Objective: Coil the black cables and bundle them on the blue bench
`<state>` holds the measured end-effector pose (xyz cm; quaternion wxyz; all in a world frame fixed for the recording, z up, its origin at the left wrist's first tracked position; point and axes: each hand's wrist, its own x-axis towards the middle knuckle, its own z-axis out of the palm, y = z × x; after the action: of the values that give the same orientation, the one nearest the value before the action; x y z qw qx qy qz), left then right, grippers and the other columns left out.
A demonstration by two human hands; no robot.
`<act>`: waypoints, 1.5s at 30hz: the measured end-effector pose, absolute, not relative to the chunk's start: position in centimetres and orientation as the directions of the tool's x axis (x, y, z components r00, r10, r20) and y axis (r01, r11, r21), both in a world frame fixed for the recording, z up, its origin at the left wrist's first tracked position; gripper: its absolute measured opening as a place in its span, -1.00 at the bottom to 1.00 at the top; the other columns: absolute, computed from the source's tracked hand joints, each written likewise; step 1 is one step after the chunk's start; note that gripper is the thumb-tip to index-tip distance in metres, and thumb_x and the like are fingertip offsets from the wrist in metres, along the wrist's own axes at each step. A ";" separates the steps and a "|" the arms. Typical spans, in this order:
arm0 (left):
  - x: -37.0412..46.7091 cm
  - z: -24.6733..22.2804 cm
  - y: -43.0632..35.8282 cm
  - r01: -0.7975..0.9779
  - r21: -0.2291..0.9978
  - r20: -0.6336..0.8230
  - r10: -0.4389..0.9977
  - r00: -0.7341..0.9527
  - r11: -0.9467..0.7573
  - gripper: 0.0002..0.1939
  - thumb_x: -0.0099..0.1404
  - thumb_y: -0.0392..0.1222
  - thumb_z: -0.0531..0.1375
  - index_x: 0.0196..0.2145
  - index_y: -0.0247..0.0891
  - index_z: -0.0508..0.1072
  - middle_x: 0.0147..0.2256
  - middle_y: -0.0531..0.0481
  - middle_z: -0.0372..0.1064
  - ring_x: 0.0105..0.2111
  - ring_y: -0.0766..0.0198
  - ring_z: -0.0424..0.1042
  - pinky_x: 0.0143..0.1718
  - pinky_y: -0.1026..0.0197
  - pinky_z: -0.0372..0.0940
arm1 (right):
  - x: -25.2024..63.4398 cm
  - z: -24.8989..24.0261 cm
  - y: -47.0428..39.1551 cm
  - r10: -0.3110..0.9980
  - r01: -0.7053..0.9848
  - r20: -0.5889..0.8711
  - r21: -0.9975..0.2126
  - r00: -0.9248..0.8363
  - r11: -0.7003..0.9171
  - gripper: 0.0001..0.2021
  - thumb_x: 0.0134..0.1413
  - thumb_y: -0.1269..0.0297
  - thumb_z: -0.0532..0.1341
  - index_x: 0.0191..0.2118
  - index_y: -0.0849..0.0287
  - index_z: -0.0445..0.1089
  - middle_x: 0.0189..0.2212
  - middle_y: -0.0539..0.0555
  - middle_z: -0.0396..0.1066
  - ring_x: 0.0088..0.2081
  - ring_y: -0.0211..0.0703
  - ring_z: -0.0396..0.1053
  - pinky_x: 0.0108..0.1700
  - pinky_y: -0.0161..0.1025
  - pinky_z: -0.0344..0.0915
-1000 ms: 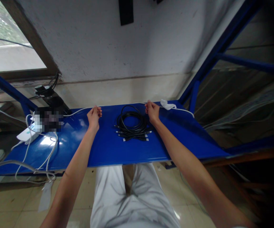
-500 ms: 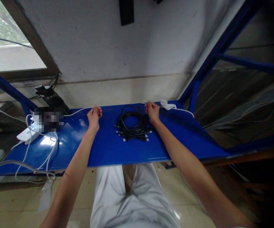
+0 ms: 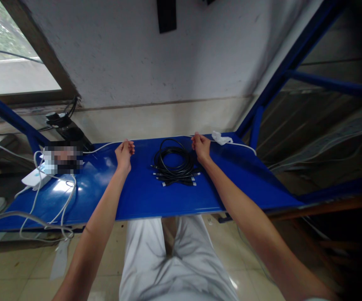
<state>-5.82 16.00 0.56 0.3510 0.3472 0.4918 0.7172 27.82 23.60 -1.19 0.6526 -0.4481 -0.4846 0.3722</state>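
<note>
Nothing is seen to have moved since the earlier frames: both hands and the cables are placed as before. A plastered wall fills the far side, with a window at the far left and a blue rack frame at the right. A blue table spans the middle, above a tiled floor. White cables and a white power strip lie at its left end. A coil of black cable lies at the table's centre, between the hands. The left hand is rested at the far edge, fingers curled loosely; whether anything is held cannot be told. The right hand is set just beside the coil, fingers bent at a thin white cord; a grip cannot be confirmed.
</note>
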 end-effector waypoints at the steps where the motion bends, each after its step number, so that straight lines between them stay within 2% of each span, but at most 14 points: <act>1: -5.8 0.5 16.0 -0.164 0.949 0.153 0.845 -0.512 -0.270 -0.60 0.47 0.14 0.29 -0.31 -0.29 0.56 -0.41 -0.01 0.43 -0.51 0.39 0.35 -0.51 0.34 0.20 | 27.8 -1.2 23.6 0.920 -0.045 0.297 -0.947 0.254 0.318 -0.38 0.24 -0.40 0.26 -0.45 0.12 0.40 -0.63 -0.10 0.20 -0.63 -0.33 0.16 -0.63 -0.35 0.08; 13: -5.7 0.5 16.0 -0.149 0.951 0.159 0.840 -0.519 -0.272 -0.57 0.44 0.19 0.29 -0.31 -0.28 0.55 -0.41 -0.01 0.43 -0.52 0.39 0.35 -0.50 0.33 0.19 | 27.8 -1.2 23.7 0.920 -0.049 0.297 -0.947 0.256 0.319 -0.38 0.23 -0.41 0.27 -0.46 0.12 0.39 -0.65 -0.10 0.20 -0.64 -0.34 0.14 -0.63 -0.36 0.05; 36: -5.8 0.8 15.9 -0.159 0.953 0.145 0.846 -0.514 -0.259 -0.60 0.46 0.14 0.29 -0.31 -0.29 0.56 -0.42 -0.01 0.43 -0.51 0.39 0.35 -0.50 0.32 0.20 | 27.8 -1.2 23.7 0.917 -0.054 0.307 -0.942 0.256 0.330 -0.39 0.26 -0.37 0.28 -0.46 0.14 0.40 -0.65 -0.10 0.20 -0.64 -0.35 0.14 -0.64 -0.37 0.05; 45: -5.9 0.5 16.1 -0.168 0.948 0.151 0.848 -0.509 -0.269 -0.58 0.47 0.15 0.29 -0.30 -0.30 0.56 -0.42 0.00 0.43 -0.51 0.41 0.35 -0.51 0.35 0.20 | 27.9 -1.7 24.0 0.911 -0.056 0.327 -0.935 0.252 0.351 -0.34 0.20 -0.45 0.27 -0.46 0.14 0.41 -0.65 -0.11 0.20 -0.65 -0.36 0.14 -0.64 -0.37 0.04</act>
<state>-5.91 16.11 0.49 0.3542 0.3468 0.4897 0.7172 27.95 24.02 -1.67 0.6601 -0.4363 -0.4898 0.3661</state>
